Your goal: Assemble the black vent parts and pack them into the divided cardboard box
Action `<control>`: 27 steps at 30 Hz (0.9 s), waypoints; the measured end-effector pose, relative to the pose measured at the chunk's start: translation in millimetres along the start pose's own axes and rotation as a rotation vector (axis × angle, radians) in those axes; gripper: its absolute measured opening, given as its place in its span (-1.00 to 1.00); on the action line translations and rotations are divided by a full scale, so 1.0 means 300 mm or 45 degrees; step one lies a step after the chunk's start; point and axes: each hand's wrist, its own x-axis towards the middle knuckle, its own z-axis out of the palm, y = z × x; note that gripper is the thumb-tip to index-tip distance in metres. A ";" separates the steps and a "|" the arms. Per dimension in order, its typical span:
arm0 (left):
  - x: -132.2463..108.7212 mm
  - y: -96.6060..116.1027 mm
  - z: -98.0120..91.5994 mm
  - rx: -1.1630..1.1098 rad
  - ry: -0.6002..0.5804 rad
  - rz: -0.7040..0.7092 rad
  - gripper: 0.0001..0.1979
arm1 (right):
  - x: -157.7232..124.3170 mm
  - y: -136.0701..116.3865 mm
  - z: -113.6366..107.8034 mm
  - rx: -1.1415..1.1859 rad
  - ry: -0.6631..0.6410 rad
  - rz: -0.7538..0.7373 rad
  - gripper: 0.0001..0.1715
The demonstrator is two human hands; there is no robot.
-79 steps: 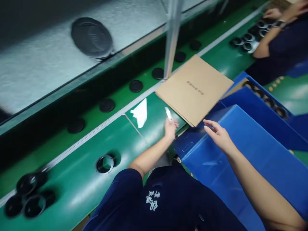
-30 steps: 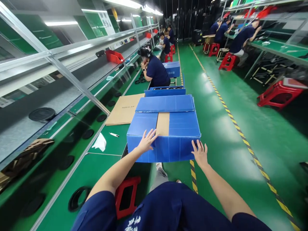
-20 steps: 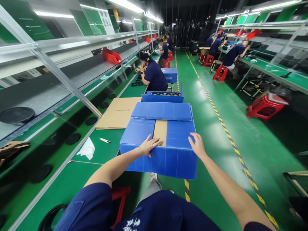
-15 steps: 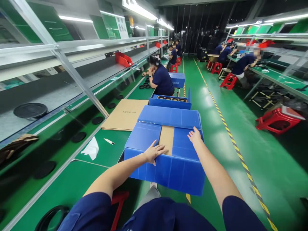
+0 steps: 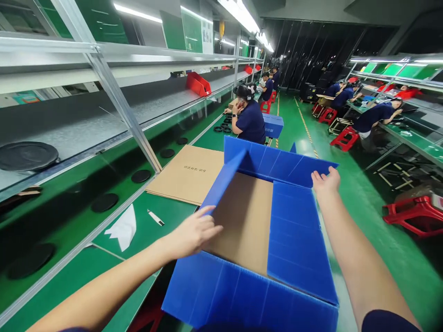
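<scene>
On the green workbench (image 5: 173, 214), a blue plastic box (image 5: 249, 295) stands open; the open left hand (image 5: 194, 231) nears its raised flap (image 5: 224, 180), the open right hand (image 5: 325, 180) sits at the far edge, neither gripping.

Kraft cardboard sheet (image 5: 187, 175), box cutter (image 5: 155, 217) and white paper scrap (image 5: 122, 228) on green workbench (image 5: 173, 214)

left hand (image 5: 194, 233) beside the raised side flap (image 5: 224, 182) of an open blue plastic box (image 5: 242, 295), right hand (image 5: 324, 180) at its far flap (image 5: 280, 166).
</scene>
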 end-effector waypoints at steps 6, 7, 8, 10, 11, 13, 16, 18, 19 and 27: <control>-0.120 -0.109 -0.187 -0.313 0.546 -0.980 -0.57 | 0.028 0.081 0.030 -0.203 -0.118 -0.098 -0.33; -0.129 -0.125 -0.193 -0.372 0.613 -1.091 -0.58 | 0.008 0.108 0.034 -0.203 -0.118 -0.090 -0.35; -0.136 -0.141 -0.197 -0.420 0.680 -1.190 -0.60 | -0.022 0.140 0.036 -0.212 -0.123 -0.085 -0.36; -0.145 -0.167 -0.203 -0.507 0.827 -1.346 -0.62 | -0.115 0.219 0.023 -0.324 -0.171 -0.122 -0.33; -0.146 -0.173 -0.205 -0.560 0.893 -1.393 -0.61 | -0.178 0.266 0.004 -0.452 -0.237 -0.186 -0.31; -0.140 -0.169 -0.202 -0.652 0.950 -1.402 -0.57 | -0.326 0.364 -0.060 -0.860 -0.534 -0.403 -0.29; -0.117 -0.118 -0.175 -0.578 0.768 -1.264 -0.56 | -0.544 0.472 -0.190 -1.687 -1.429 -0.778 -0.33; -0.100 -0.066 -0.152 -0.426 0.629 -1.157 -0.54 | -0.638 0.486 -0.260 -2.134 -1.781 -0.917 -0.36; -0.092 -0.038 -0.144 -0.340 0.592 -1.109 -0.54 | -0.664 0.475 -0.285 -2.296 -1.796 -0.965 -0.39; 0.137 0.125 0.024 -0.190 0.460 -0.757 -0.52 | -0.697 0.341 -0.298 -2.608 -1.608 -1.039 -0.48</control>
